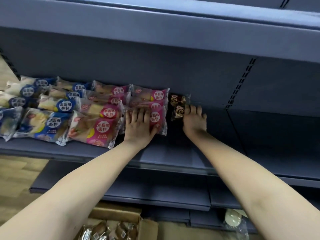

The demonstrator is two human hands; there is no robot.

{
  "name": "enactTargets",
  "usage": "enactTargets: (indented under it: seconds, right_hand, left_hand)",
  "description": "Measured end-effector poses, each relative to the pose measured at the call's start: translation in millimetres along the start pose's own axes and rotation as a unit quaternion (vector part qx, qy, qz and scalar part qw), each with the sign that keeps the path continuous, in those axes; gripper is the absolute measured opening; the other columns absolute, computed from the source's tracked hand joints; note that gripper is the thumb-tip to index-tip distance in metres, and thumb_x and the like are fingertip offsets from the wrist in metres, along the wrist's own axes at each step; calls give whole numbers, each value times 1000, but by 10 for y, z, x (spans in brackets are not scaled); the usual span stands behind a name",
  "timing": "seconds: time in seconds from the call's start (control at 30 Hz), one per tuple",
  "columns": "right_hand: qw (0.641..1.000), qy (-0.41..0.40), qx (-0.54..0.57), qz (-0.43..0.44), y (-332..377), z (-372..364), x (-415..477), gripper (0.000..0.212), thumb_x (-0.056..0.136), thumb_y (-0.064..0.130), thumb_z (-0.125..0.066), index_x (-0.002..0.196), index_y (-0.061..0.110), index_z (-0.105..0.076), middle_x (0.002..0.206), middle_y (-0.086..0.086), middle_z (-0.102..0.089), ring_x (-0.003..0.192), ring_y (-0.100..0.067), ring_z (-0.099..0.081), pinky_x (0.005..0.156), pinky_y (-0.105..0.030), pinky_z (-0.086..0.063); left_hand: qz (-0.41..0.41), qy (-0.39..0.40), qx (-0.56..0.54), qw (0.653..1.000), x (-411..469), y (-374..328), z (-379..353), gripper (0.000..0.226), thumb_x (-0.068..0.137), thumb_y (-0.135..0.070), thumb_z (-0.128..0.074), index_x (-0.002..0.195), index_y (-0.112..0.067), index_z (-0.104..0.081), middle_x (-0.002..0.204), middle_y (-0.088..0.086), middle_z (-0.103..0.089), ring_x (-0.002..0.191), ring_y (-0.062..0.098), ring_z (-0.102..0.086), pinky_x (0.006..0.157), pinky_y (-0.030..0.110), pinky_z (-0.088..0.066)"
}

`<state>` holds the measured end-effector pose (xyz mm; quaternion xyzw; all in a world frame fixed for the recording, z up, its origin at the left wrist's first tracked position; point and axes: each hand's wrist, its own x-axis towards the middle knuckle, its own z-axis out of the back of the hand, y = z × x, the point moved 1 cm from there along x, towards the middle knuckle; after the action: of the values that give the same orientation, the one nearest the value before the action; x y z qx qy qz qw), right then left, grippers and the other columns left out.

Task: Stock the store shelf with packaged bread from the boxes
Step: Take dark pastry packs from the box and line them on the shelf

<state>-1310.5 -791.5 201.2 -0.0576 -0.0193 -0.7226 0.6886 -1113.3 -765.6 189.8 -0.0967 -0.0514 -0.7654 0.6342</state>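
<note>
Middle shelf [173,158], partly stocked. Left hand [138,125] lies flat, fingers straight and spread, pressing down on the nearest pink packet [156,118]; it clasps nothing. Right hand [194,119] is likewise loose with fingers extended, its thumb side touching the dark brown packets [179,108]. These sit just left of those fingers, close to the back panel. I can make out no grasp on either side.

Done: blue packets [57,104] fill the stretch far left of the left fingers, and overlapping pink rows [103,116] run from there up under those fingers. Only about two brown packets are placed.

Left to do: the shelf right of the right fingers is bare and the lower shelves show no stock. An open cardboard box [149,227] below the forearms holds more brown packets [107,229]. My judgement: roughly half of this shelf is filled, with plenty remaining.

Around: a pale round wrapped item [232,218] lies low, beneath the right forearm. The upper shelf [173,14] overhangs the fingers, so headroom looks tight. The loosely overlapped pink packets may slide.
</note>
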Motion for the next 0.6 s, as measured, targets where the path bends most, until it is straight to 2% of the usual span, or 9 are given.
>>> enactTargets:
  seconds: [0.07, 0.2, 0.33, 0.6]
  right_hand:
    - [1000, -4, 7, -3, 44, -9, 97, 83, 86, 12, -62, 150, 6, -10, 151, -14, -23, 139, -37, -17, 106, -51, -32]
    - [1000, -5, 22, -18, 110, -52, 244, 85, 86, 11, -62, 152, 7, -8, 156, -11, -15, 142, -36, -12, 108, -54, -30]
    - [999, -2, 36, -36, 160, -133, 336, 81, 89, 8, -56, 152, 7, -5, 159, -8, -5, 146, -34, 1, 113, -58, -20]
    - [998, 19, 35, -47, 193, -113, 466, 78, 92, 5, -49, 152, 8, 1, 160, -8, 6, 145, -34, 10, 113, -61, -11]
  left_hand:
    - [-3, -9, 5, 1000, -8, 14, -49, 76, 91, -58, -14, 150, -10, -15, 155, 13, -21, 144, 34, -10, 117, 54, 2]
    - [-3, -11, 5, 1000, 7, 19, -66, 73, 94, -54, -27, 150, -10, -16, 155, 14, -21, 144, 35, -9, 116, 54, 3]
    - [-4, -9, 3, 1000, 7, 19, -63, 73, 94, -54, -31, 150, -9, -17, 155, 14, -22, 144, 35, -10, 116, 54, 4]
    - [-10, -24, -10, 1000, 22, 22, -72, 72, 92, -54, -26, 148, -8, -23, 153, 15, -26, 144, 36, -13, 116, 55, 2]
